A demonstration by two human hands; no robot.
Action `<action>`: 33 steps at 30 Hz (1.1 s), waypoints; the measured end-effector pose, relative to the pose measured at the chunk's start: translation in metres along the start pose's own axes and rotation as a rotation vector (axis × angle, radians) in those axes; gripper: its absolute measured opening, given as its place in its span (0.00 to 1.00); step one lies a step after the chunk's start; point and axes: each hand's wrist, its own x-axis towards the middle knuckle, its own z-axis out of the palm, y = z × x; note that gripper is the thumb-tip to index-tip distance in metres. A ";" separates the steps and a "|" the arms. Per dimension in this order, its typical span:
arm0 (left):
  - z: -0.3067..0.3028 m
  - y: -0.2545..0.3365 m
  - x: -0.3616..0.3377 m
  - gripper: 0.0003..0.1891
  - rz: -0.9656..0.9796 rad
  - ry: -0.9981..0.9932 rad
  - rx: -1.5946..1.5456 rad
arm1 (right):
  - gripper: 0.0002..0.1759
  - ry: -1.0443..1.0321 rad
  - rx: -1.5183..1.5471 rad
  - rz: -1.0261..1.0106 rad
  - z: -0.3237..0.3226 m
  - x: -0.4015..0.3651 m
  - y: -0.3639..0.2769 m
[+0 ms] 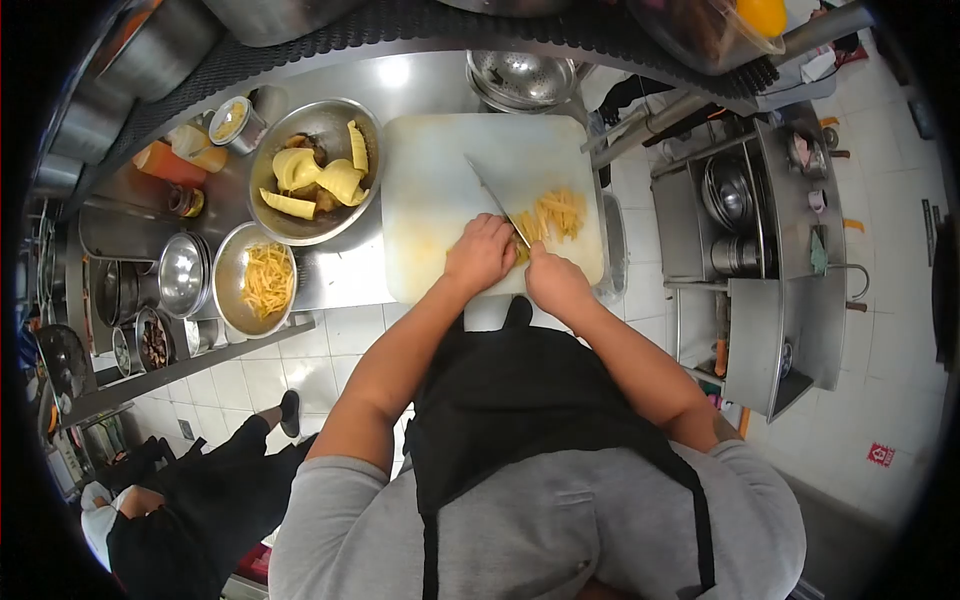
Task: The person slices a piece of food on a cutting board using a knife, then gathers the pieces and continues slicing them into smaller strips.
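A white cutting board lies in front of me. My right hand is wrapped round the handle of a knife, whose blade points up and to the left. Beside the blade, my left hand presses with its fingers bent on yellow pieces, partly hidden under it. Cut yellow strips lie in a loose pile to the right of the blade. Left of the board, a large metal bowl holds big yellow chunks. Below it, a smaller bowl contains yellow strips.
A colander stands behind the board. Stacked bowls, squeeze bottles and a small container are at the left. A shelf overhangs the counter's back. A person in black is at the lower left. A metal rack stands right.
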 end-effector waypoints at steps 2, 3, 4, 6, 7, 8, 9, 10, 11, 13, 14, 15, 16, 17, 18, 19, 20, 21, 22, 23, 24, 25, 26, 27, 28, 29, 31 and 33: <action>-0.002 -0.002 0.001 0.14 -0.008 0.012 0.004 | 0.12 0.003 -0.015 -0.023 0.001 0.006 0.001; -0.002 0.001 -0.001 0.14 -0.006 0.005 -0.004 | 0.12 0.001 -0.033 -0.031 -0.006 0.000 0.000; -0.002 0.000 0.004 0.14 -0.011 0.010 0.000 | 0.12 0.012 -0.064 -0.054 -0.018 0.002 -0.002; -0.003 0.002 -0.002 0.14 -0.033 -0.004 -0.002 | 0.12 -0.017 -0.053 -0.035 -0.030 -0.009 -0.009; -0.001 0.002 -0.004 0.15 -0.034 -0.016 -0.014 | 0.12 -0.032 -0.046 -0.021 -0.031 -0.015 -0.011; 0.000 0.001 -0.002 0.15 -0.034 -0.019 -0.022 | 0.12 -0.028 -0.024 -0.009 -0.022 -0.012 -0.007; 0.000 0.000 -0.001 0.15 -0.034 -0.022 -0.029 | 0.12 -0.022 -0.002 0.003 -0.004 -0.005 -0.001; 0.000 -0.001 0.001 0.15 -0.018 -0.009 -0.037 | 0.12 -0.014 0.021 0.013 0.001 -0.001 -0.002; -0.001 -0.003 0.002 0.15 -0.008 0.008 -0.041 | 0.13 -0.002 0.004 -0.006 0.001 0.005 0.001; -0.005 0.002 -0.007 0.15 0.002 0.007 -0.038 | 0.13 0.004 -0.011 -0.018 -0.003 0.001 -0.001; -0.009 0.002 -0.007 0.15 0.006 0.019 -0.016 | 0.13 0.002 -0.029 -0.024 -0.010 0.002 -0.002; -0.011 0.000 -0.004 0.15 0.007 0.031 0.005 | 0.13 -0.003 -0.047 -0.030 -0.024 0.000 -0.008; -0.010 -0.001 -0.006 0.15 0.009 0.012 0.015 | 0.12 -0.021 -0.058 -0.026 -0.027 -0.006 -0.011; -0.008 -0.002 -0.008 0.15 0.009 -0.010 0.024 | 0.12 -0.027 -0.055 -0.021 -0.025 -0.011 -0.012; -0.007 -0.002 -0.008 0.15 0.011 -0.027 0.035 | 0.12 -0.028 -0.055 -0.019 -0.024 -0.012 -0.012; -0.006 -0.002 -0.008 0.15 0.013 -0.024 0.024 | 0.13 -0.024 -0.057 -0.019 -0.025 -0.012 -0.013; -0.007 -0.001 -0.007 0.15 0.014 -0.019 0.015 | 0.13 -0.017 -0.033 -0.008 -0.018 -0.009 -0.010; -0.007 -0.002 -0.007 0.15 0.013 -0.012 0.008 | 0.13 -0.010 -0.010 -0.001 -0.009 -0.005 -0.010; -0.007 -0.002 -0.007 0.15 0.020 -0.005 0.011 | 0.14 -0.003 0.013 0.008 -0.003 -0.003 -0.008; -0.007 -0.003 -0.006 0.15 0.025 0.006 0.018 | 0.14 0.006 -0.005 -0.020 0.000 0.004 -0.004; -0.006 -0.003 -0.008 0.15 0.031 0.008 0.021 | 0.14 0.012 -0.018 -0.042 -0.004 0.006 -0.005; -0.004 0.000 -0.013 0.15 0.026 -0.006 0.008 | 0.14 0.017 -0.024 -0.052 -0.006 0.002 -0.006; -0.003 -0.003 -0.010 0.15 0.022 0.000 0.007 | 0.14 0.002 -0.038 -0.036 -0.013 0.003 -0.007; -0.005 -0.004 -0.009 0.15 0.012 0.001 0.003 | 0.14 -0.020 -0.051 -0.020 -0.026 -0.004 -0.015; -0.005 -0.003 -0.012 0.15 0.003 -0.009 -0.002 | 0.14 -0.050 -0.059 0.005 -0.030 -0.012 -0.019; -0.005 -0.003 -0.011 0.15 -0.003 -0.017 -0.008 | 0.14 -0.042 -0.033 0.011 -0.022 -0.014 -0.017; -0.005 -0.004 -0.008 0.15 -0.006 -0.013 -0.015 | 0.14 -0.016 0.012 0.012 -0.001 -0.007 -0.009; -0.005 -0.004 -0.008 0.15 -0.001 -0.001 -0.023 | 0.15 -0.008 0.008 0.012 0.004 0.003 -0.008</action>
